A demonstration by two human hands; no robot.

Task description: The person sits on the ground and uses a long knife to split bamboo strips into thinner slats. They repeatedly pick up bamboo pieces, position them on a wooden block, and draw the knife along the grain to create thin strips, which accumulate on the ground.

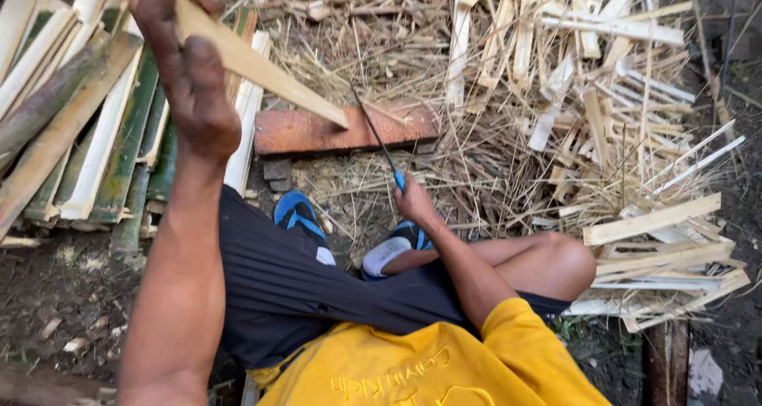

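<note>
My left hand (pixel 186 65) is raised at the upper left and grips a pale split bamboo slat (pixel 262 69) that slopes down to the right, its tip over a reddish wooden block (pixel 317 130) on the ground. My right hand (pixel 414 203) sits lower at centre and grips a thin dark blade with a blue handle (pixel 379 140); the blade points up-left toward the block. I am seated, with dark shorts, a yellow shirt and blue sandals (pixel 298 214) below the block.
A stack of green and pale split bamboo pieces (pixel 79 128) lies at the left. A heap of pale bamboo strips and shavings (pixel 603 104) covers the ground at the upper right, with more cut slats (pixel 659 247) at the right.
</note>
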